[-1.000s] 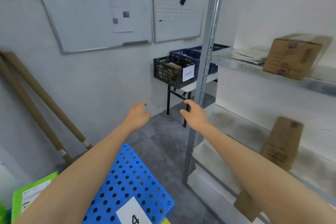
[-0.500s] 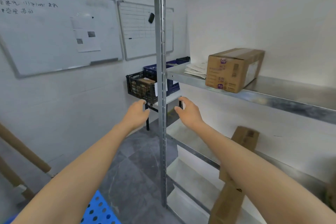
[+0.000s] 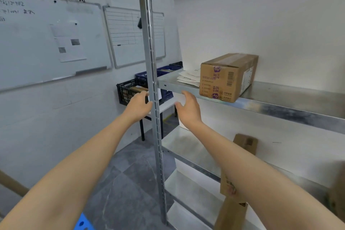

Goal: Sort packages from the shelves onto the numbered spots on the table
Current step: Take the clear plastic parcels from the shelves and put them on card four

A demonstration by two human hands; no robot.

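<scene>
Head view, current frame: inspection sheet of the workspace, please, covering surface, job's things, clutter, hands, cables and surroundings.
Surface: steel shelf, bare right of the box; only a blue perforated corner shows at the bottom edge.
Job's things: cardboard box lying on that shelf; slim carton standing on the shelf below.
Clutter: papers left of the box.
Hands: left hand and right hand open, empty, either side of the shelf post.
Cables: nothing seen.
Surroundings: two whiteboards; crates on a stand.
</scene>
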